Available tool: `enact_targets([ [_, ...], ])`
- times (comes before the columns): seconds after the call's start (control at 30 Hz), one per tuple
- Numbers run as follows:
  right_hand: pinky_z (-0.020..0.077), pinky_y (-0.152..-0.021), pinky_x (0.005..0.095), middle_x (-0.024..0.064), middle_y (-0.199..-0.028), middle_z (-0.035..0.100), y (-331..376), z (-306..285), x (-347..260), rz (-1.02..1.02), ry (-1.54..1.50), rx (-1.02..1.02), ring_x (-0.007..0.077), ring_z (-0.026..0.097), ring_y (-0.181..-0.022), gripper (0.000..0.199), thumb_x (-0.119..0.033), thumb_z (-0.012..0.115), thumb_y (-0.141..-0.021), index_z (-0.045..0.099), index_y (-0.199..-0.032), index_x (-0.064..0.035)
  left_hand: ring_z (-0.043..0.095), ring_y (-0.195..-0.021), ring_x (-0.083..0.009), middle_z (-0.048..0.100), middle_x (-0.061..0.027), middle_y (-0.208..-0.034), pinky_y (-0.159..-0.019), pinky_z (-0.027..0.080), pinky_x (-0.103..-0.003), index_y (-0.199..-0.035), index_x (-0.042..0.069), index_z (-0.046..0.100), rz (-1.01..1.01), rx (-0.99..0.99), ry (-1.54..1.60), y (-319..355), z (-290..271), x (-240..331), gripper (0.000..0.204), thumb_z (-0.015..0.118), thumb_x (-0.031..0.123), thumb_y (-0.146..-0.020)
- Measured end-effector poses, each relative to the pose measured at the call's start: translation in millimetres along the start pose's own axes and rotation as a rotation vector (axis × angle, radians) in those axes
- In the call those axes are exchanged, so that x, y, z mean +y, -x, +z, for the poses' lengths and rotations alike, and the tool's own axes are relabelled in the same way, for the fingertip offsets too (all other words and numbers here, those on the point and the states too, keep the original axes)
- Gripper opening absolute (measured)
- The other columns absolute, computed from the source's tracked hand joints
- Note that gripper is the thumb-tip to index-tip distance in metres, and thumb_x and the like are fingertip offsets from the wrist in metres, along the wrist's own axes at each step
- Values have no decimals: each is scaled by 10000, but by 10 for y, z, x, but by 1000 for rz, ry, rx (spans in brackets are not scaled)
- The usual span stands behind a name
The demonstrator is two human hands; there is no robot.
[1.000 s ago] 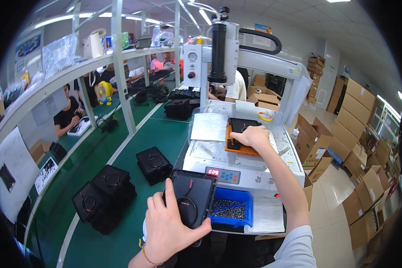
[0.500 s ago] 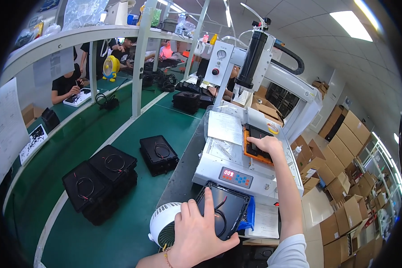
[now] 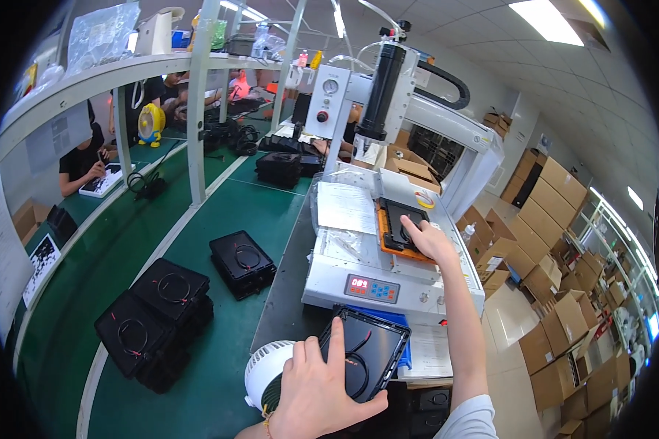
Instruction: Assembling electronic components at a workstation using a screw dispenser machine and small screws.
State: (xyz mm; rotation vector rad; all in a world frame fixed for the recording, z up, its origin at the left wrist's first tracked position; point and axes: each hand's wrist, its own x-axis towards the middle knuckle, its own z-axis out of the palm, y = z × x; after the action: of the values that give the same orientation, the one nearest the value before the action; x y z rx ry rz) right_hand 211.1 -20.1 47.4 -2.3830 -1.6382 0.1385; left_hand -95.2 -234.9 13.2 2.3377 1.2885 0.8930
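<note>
My left hand (image 3: 318,388) grips a shallow black plastic case (image 3: 377,340) by its edges, forefinger stretched along one side and thumb at the lower corner. A coiled black cable (image 3: 356,369) with red ends lies in that case, which is tilted in front of the machine. My right hand (image 3: 433,241) reaches to the machine bed and touches a black panel (image 3: 395,212) seated in an orange fixture (image 3: 383,233). Its thumb lies over the middle of the panel and its other fingers are bent, mostly hidden; something dark shows between them, too small to make out.
The white bench machine (image 3: 322,282) has a black cylinder (image 3: 383,95) over its bed. A white fan (image 3: 265,369) stands by my left hand. Stacked black cases (image 3: 154,314) with coiled cables and another stack (image 3: 241,260) sit on the green table. Cardboard boxes (image 3: 556,197) stand right; people work beyond.
The whole view has shifted, moving most things left. My right thumb has slid from the fixture's left edge onto the panel's middle. My left hand keeps its hold on the black case.
</note>
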Motion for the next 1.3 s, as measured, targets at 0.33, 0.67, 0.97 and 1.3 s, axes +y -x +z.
enact_targets([
  [0.33, 454, -920, 405, 215, -1096, 628, 357, -45, 1150, -539, -316, 556, 376, 583, -1052, 399, -301, 438, -1011, 605, -1160, 30, 501, -1014, -380, 509, -251, -1085, -896, 451, -437, -1386, -143, 338, -43, 46, -138, 7, 165, 196, 1094, 802, 459, -600],
  [0.67, 458, -944, 405, 128, -1198, 618, 1352, 660, 2220, -553, -203, 666, 302, 567, -1135, 319, -133, 624, -879, 601, -1175, -15, 510, -1044, -388, 533, -248, -1133, -897, 468, -453, -1418, -91, 339, -160, -64, -218, 38, 764, 746, 1098, 796, 485, -603],
  [0.97, 451, -966, 393, 144, -1230, 601, 1463, 925, 2343, -468, -404, 759, 326, 532, -1153, 549, -137, 680, -836, 509, -1343, -11, 510, -1020, -368, 538, -228, -1125, -901, 462, -431, -1427, -86, 322, -214, -41, -348, 254, 1057, 1141, 1106, 802, 486, -612],
  [1.3, 408, -991, 436, 148, -1169, 615, 1591, 809, 2319, -510, -386, 849, 351, 532, -1072, 451, -108, 674, -842, 569, -1267, 2, 511, -991, -372, 528, -258, -1068, -865, 463, -448, -1398, -131, 321, -206, -82, -364, 291, 1163, 1038, 1108, 771, 552, -650],
])
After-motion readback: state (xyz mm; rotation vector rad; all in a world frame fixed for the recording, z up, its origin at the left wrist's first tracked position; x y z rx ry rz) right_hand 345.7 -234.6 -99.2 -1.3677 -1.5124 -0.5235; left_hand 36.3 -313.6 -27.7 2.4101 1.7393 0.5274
